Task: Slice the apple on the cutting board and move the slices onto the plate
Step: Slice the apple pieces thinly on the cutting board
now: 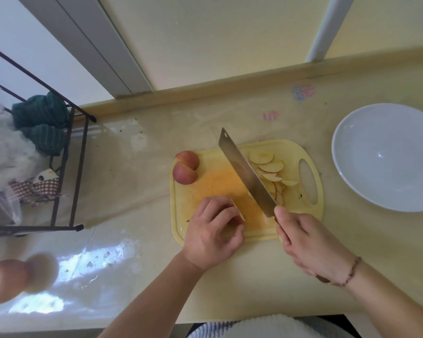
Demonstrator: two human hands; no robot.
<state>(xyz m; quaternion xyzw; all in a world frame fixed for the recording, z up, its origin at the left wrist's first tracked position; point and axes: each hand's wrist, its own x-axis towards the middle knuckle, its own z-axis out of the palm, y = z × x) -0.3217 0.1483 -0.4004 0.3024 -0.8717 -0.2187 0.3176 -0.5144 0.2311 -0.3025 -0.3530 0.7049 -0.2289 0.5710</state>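
A yellow cutting board (213,181) lies on the counter. Two red apple pieces (185,167) sit at its far left corner. Several thin apple slices (269,172) lie fanned out on its right side, near the handle hole. My left hand (213,230) curls over an apple piece (238,213) at the board's near edge, mostly hiding it. My right hand (308,242) grips the handle of a cleaver (244,172), whose blade slants across the board between the held piece and the slices. A white plate (386,157) stands empty to the right of the board.
A black wire rack (71,167) with green cloths and a checked fabric item stands at the left. A blurred wooden object (17,279) is at the near left. A raised ledge (230,86) runs along the counter's back edge.
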